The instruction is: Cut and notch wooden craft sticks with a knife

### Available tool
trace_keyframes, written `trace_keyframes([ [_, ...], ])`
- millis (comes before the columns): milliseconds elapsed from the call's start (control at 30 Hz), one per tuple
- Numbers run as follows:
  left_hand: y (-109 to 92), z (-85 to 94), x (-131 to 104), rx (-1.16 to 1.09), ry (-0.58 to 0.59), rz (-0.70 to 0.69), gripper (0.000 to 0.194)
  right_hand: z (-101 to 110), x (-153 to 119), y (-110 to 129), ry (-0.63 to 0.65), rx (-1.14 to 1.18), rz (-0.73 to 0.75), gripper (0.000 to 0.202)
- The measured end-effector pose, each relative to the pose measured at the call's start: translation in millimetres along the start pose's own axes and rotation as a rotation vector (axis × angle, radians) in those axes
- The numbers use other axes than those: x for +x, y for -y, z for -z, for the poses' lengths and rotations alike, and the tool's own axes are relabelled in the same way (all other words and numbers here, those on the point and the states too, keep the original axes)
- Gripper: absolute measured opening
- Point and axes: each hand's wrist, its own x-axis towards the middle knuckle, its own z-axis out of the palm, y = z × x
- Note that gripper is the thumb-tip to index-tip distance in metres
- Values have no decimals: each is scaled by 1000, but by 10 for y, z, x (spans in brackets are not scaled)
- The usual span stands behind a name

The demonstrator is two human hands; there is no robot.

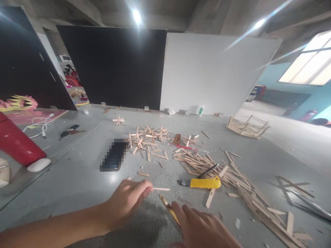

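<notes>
My left hand is closed in a pinch on a thin wooden stick, whose free end points right. Just to the right and lower, my right hand has its fingers wrapped round a slim yellowish tool with its tip angled up and left, near the stick but apart from it. Beyond my right hand lies a yellow utility knife with its dark blade out, touching a dark pen. A long pile of wooden sticks spreads from the middle toward the lower right.
A pixelated dark phone lies left of centre. At the far left are a red bottle, a white oval object and a white cable. A stick frame stands back right. Black and white boards rise behind.
</notes>
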Motion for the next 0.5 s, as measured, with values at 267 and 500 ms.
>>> trace_keyframes([
  [267,37,-197,-21,-272,219,511,56,-65,93,80,61,-38,-59,42],
  [500,87,-183,20,-587,182,648,58,98,217,18,58,64,-81,57],
])
